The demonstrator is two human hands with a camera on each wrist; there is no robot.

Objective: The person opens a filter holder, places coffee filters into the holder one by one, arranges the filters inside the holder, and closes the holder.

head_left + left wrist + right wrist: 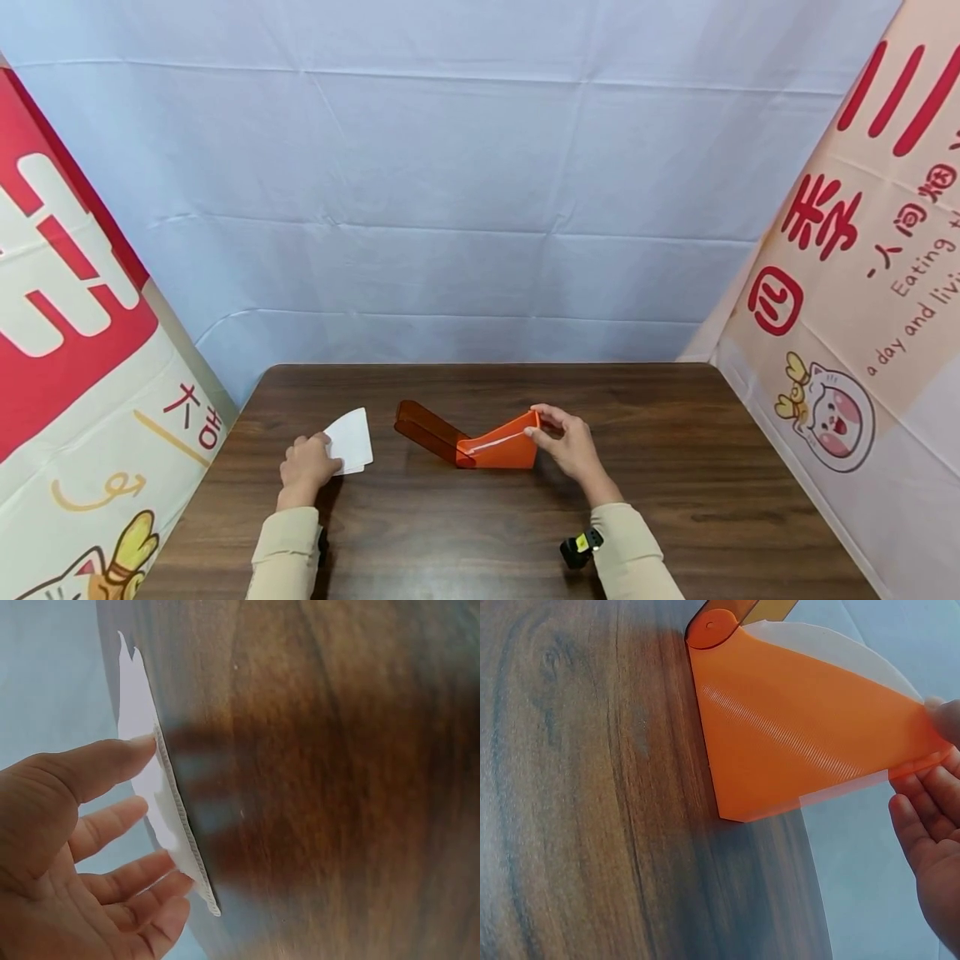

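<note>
White filter papers (351, 442) with a crimped edge lie on the table left of centre. My left hand (306, 467) is at their left side, the thumb (139, 754) touching the paper and the other fingers loosely spread over it. An orange filter-paper holder (502, 446) stands at the middle, its translucent brown lid (427, 429) swung open to the left. My right hand (566, 442) grips the holder's tall right end between thumb and fingers. In the right wrist view, a curved white edge (840, 645) rises above the orange side wall.
The dark wooden table (465, 542) ends at a pale blue cloth backdrop (450, 208). Printed cloths hang to the left (67, 333) and right (847, 317). A black wrist camera (580, 550) sits at the right sleeve.
</note>
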